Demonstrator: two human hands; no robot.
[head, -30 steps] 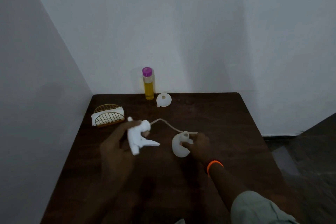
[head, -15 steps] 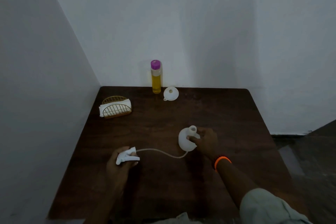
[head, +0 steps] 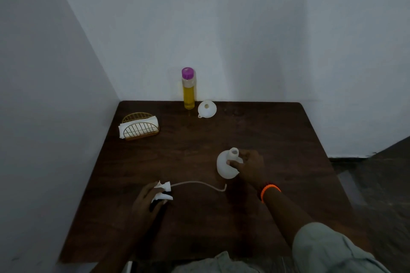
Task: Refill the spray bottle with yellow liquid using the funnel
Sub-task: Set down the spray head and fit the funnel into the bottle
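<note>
One round white plastic spray bottle (head: 226, 165), uncapped, stands mid-table in the right hand (head: 249, 167), fingers wrapped around it. One white trigger sprayer head (head: 163, 191) — tube trailing — lies under the left hand (head: 145, 203), fingers closed on it. One white funnel (head: 207, 108) rests beside one purple-capped bottle of yellow liquid (head: 188, 88).

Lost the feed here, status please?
Left hand on spray head, at table. Right hand holds open spray bottle. Funnel untouched. Nothing blocking.

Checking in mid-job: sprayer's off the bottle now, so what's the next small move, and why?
Probably let go of the sprayer head with the left hand and reach for the funnel at the back. The bottle stands open, steadied by the right hand, while the yellow liquid bottle is still capped.
</note>
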